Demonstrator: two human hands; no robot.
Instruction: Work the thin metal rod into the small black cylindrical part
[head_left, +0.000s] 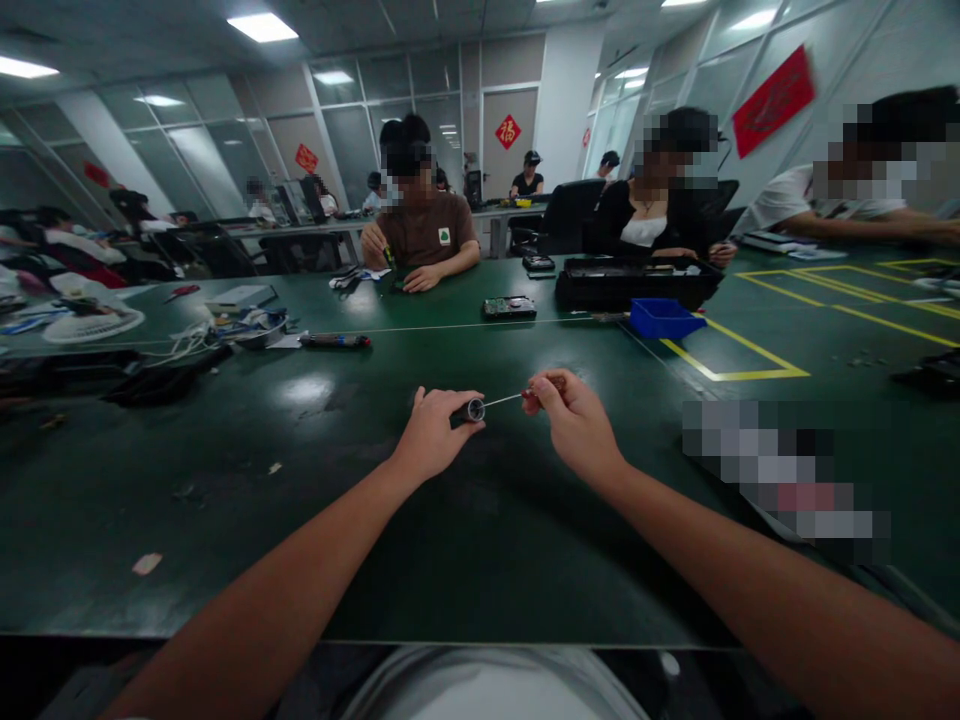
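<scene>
Over the middle of the green table, my left hand (436,425) is closed round a small dark cylindrical part (475,410) with a pale-rimmed round end. Its thumb and fingers grip the part from the left, hiding much of the body. My right hand (570,415) pinches the reddish handle of a thin screwdriver (504,401). The metal shaft points left, and its tip reaches the rimmed end of the part; whether it touches or sits inside, I cannot tell. Most of the handle is covered by the fingers.
Across the table stand a green circuit-board hard drive (510,308), a long black housing (637,283) and a blue bin (664,318). A dark pen-like tool (335,341) lies left of centre, near cables and a white fan (94,322). Several people sit around.
</scene>
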